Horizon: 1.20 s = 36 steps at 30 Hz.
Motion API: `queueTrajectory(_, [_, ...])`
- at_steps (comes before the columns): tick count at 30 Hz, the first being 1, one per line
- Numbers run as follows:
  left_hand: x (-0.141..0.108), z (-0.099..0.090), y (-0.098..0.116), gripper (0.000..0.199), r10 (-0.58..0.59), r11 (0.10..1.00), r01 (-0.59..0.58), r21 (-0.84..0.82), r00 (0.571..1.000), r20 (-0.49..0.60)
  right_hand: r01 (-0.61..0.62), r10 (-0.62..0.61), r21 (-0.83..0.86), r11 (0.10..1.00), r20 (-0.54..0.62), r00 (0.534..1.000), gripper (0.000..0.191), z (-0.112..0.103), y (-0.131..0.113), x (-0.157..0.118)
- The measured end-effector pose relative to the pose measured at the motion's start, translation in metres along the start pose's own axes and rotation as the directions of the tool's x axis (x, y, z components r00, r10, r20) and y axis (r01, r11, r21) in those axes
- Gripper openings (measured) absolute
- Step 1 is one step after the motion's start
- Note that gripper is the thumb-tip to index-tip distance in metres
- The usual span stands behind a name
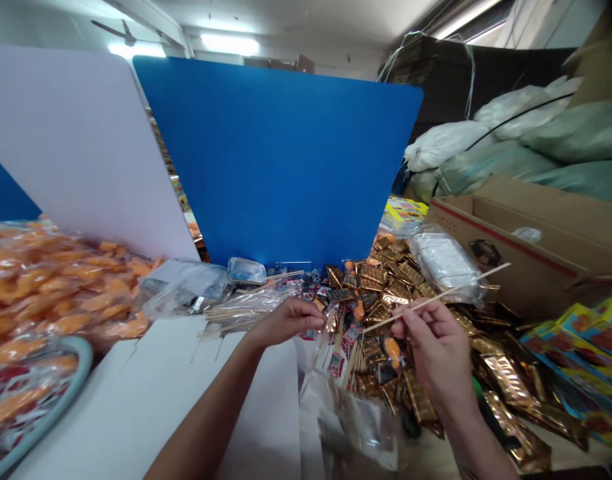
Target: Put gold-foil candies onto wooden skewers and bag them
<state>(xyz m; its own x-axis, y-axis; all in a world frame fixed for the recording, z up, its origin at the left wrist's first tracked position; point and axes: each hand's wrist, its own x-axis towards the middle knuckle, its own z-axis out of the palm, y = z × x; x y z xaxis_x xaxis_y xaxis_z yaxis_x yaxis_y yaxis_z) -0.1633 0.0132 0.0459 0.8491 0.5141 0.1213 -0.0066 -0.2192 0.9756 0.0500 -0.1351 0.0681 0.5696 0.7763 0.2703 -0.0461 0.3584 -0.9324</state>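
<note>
Blue panel (286, 160) beyond, apparently wooden stick (456, 289) in right hand (436, 350)

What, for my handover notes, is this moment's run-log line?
Right hand: holds thin stick | Left hand: grip unclear | Nearby: gold packets

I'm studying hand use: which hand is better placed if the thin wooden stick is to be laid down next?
Probably the right hand: it already pinches the thin wooden stick. The left hand is clear of it, beyond the stick's lower end.
</note>
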Motion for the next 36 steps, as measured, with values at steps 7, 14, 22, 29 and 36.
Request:
queueTrajectory(7, [0.000, 0.006, 0.003, 0.029, -0.017, 1.000, 0.017, -0.006, 1.000, 0.008, 0.050, -0.014, -0.137, 0.989, 0.251, 0.968, 0.015, 0.046, 0.011, -0.005])
queueTrajectory(14, [-0.001, 0.007, 0.005, 0.026, 0.001, 1.000, -0.001, -0.018, 1.000, 0.012, 0.127, -0.001, -0.355, 0.926, 0.335, 0.942, 0.046, 0.037, 0.019, -0.012])
queueTrajectory(22, [-0.003, 0.007, 0.010, 0.031, 0.013, 1.000, -0.013, 0.016, 0.999, 0.040, 0.436, -0.172, -0.425, 0.793, 0.530, 0.830, 0.030, 0.040, 0.004, -0.015])
queueTrajectory(29, [-0.004, 0.012, 0.012, 0.030, -0.003, 1.000, 0.003, -0.005, 0.997, 0.072, 0.104, 0.101, -0.402, 0.910, 0.458, 0.883, 0.019, 0.045, 0.020, 0.001])
queueTrajectory(36, [-0.016, 0.030, 0.040, 0.077, 0.070, 0.994, -0.079, 0.071, 0.990, 0.123, 0.159, -0.066, -0.374, 0.914, 0.249, 0.966, 0.016, 0.045, -0.004, 0.018])
